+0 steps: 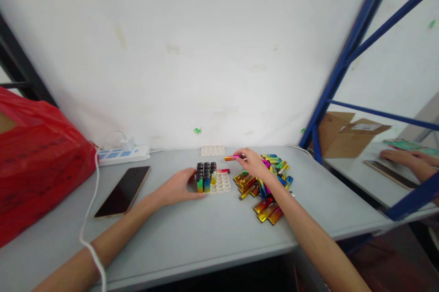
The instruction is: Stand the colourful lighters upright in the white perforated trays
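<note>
Head view gives me a pale grey table [212,228] reaching out beneath both sets of fingers. Largest on it among the things being handled is the pile of lighters [246,182], to the right of the right hand [253,164]'s fingers and toward the wearer, partly hidden by the forearm; gold, blue, green and pink bodies lie every which way. Next comes the white tray [222,185], left of those fingers and nearer the wearer. I see the left hand [176,186] curved around its left end, thumb and fingers parted; whether they grip it or only bracket it, I cannot tell. Right by the left fingers, the standing lighters [204,178] fill that end, dark tops up; the bare round cells face the right hand, which is the nearer one to them.

Smallest, and what I watch most, is the held lighter [232,157], pinched at its dark end in the right hand's fingers. Its body points left from the fingertips, close to level, so its long axis runs crosswise to the upright ones. I read its colour as glossy pink-red shading to gold.
</note>
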`<act>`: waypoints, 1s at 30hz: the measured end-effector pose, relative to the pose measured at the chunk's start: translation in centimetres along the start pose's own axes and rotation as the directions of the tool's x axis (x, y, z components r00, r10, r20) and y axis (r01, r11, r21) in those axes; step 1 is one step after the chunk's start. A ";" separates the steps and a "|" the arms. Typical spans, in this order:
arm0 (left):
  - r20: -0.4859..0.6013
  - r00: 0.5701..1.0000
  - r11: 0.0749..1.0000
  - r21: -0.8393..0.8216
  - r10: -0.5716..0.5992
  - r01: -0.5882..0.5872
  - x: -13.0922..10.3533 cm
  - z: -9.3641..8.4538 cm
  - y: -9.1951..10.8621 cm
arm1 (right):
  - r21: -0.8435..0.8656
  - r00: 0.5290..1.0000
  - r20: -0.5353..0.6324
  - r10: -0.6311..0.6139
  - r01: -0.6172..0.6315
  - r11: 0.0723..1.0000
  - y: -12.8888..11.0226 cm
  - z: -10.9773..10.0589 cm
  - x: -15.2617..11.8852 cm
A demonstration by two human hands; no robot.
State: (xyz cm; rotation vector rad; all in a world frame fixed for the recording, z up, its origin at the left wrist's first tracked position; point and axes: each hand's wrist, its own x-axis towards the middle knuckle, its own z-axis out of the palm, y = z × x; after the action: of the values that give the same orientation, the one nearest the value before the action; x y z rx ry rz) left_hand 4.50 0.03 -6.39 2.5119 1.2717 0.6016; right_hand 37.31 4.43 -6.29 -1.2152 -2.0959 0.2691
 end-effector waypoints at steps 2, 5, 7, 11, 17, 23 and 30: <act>0.002 1.000 0.999 0.032 -0.024 0.023 0.0 0.2 0.1 | 0.203 0.995 -0.071 0.072 -0.057 0.978 -0.2 -0.2 0.1; -0.031 0.999 0.998 0.042 -0.037 0.038 0.1 0.6 0.6 | 0.545 0.981 -0.065 0.183 -0.119 0.830 -0.9 -0.2 0.3; -0.040 0.999 0.998 0.042 -0.037 0.039 0.2 0.8 1.0 | 0.670 0.968 -0.066 0.244 -0.139 0.729 -1.5 -0.2 0.4; -0.050 0.997 0.998 0.041 -0.055 0.057 0.6 1.2 1.4 | 0.783 0.943 -0.042 0.330 -0.174 0.598 -2.7 0.0 0.7; -0.037 0.998 0.998 0.044 -0.042 0.044 0.8 1.7 0.8 | 0.890 0.950 0.099 0.297 -0.218 0.400 -4.4 0.1 0.3; -0.020 0.999 0.999 0.033 -0.034 0.034 0.7 1.2 1.1 | 0.870 0.966 0.183 0.185 -0.246 0.427 -5.6 0.3 -0.2; 0.001 1.000 0.999 0.031 -0.022 0.022 0.6 0.8 1.2 | 0.558 0.971 -0.061 0.231 -0.159 0.815 -5.9 0.8 -0.3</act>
State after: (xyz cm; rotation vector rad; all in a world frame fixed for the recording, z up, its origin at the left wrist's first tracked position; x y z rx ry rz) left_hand 6.08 -0.24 -6.49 2.5190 1.3167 0.5800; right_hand 32.78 1.13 -4.13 -1.0520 -1.6130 0.8115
